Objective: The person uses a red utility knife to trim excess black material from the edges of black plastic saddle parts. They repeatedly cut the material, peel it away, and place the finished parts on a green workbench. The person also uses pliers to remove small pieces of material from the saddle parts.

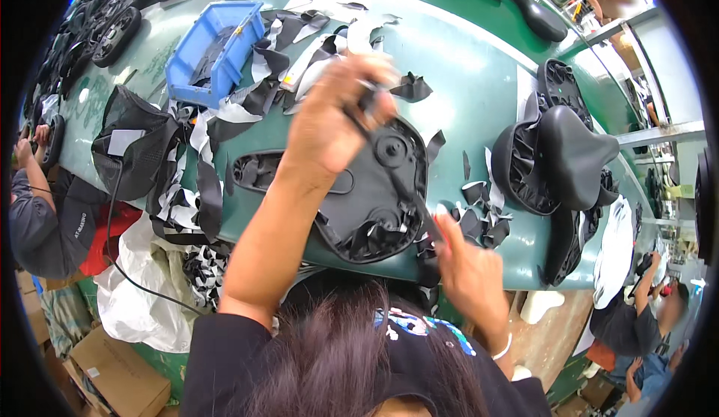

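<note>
A black bicycle saddle (356, 206) lies upside down on the table in front of me, its plastic base facing up and wrinkled cover material tucked around its rim. My left hand (333, 110) is raised over its far side, fingers curled around something dark that motion blurs. At the saddle's near right edge my right hand (468, 267) is closed, pinching a dark strip of cover material (432, 226) that runs along the rim. Black and white offcuts (483, 218) lie just beyond that hand.
A blue bin (176, 80) stands at the far left among many scraps (273, 61). Finished-looking saddles (573, 147) are stacked on the right. A black mesh piece (123, 170) lies left, with a cable (114, 218) hanging from it. Other people work at both sides.
</note>
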Tool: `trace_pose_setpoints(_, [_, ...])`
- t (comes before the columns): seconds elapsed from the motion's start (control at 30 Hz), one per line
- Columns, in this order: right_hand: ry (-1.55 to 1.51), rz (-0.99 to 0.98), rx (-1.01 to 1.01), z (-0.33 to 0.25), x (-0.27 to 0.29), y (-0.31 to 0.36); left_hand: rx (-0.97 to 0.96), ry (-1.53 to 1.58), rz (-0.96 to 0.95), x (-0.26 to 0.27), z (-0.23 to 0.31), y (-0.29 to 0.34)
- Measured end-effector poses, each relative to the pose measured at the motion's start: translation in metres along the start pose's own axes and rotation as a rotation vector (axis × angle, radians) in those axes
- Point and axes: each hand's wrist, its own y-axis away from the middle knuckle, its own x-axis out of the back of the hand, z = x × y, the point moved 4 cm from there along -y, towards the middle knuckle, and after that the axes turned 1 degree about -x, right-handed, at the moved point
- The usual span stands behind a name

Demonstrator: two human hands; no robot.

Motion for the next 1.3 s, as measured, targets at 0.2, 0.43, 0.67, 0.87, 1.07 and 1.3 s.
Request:
trace_pose_setpoints(0.2, [0.178, 0.115, 0.136, 0.015, 0.028, -0.042, -0.496, -2.328, -0.659, -0.015, -0.028, 0.030])
trace_pose_setpoints(0.43, [0.280, 0.024, 0.105, 0.001, 0.026, -0.011, -0.991, -1.945, 0.086, 0.002, 0.003, 0.009])
trace_pose_setpoints(0.67, [0.335, 0.029, 0.326, 0.039, 0.059, -0.075, 0.220, -1.051, 0.113, 0.029, 0.026, 0.030])
trace_pose_setpoints(0.87, [0.468, -0.022, 0.451, 0.018, 0.051, -0.080, -0.149, -0.762, -0.047, 0.003, 0.021, 0.041])
trace_pose_setpoints(1.07, [0.354, -0.021, 0.143, 0.005, 0.032, -0.005, -0.449, -0.248, -0.117, -0.014, 0.086, 0.028])
trace_pose_setpoints(1.3, [0.381, -0.038, 0.261, -0.003, 0.058, -0.060, -0.287, -2.042, -0.665, 0.010, 0.006, 0.025])
